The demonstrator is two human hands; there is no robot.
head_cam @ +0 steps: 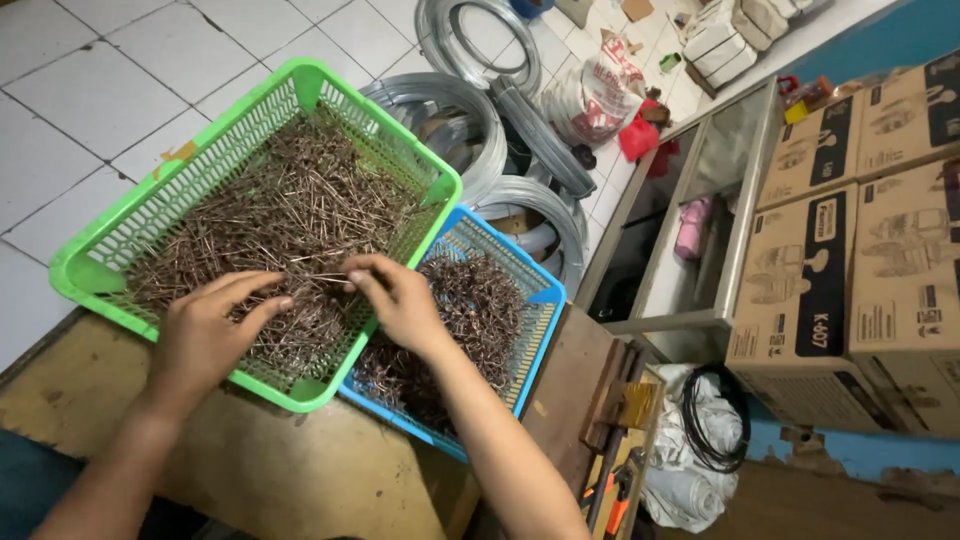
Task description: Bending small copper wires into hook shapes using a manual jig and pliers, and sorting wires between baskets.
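Over a worn wooden bench, a person sorts rusty brown nails (290, 205) heaped in a green basket (300, 85). Left hand (205, 330) rests on the pile, fingers pressed together and curled; right hand (400, 300) pinches a few thin nails at its fingertips. Most of the heap still looks unsorted, while a smaller, darker tangle fills the blue basket (545, 300) tucked just beneath. Both baskets are plastic lattice. Shiny wire coils (480, 130) lie on the tiled floor beyond.

Brown nails (290, 215) heaped loose in tilted green basket (100, 262), overlapping blue basket (545, 300) of darker nails (480, 310), on worn wooden bench.
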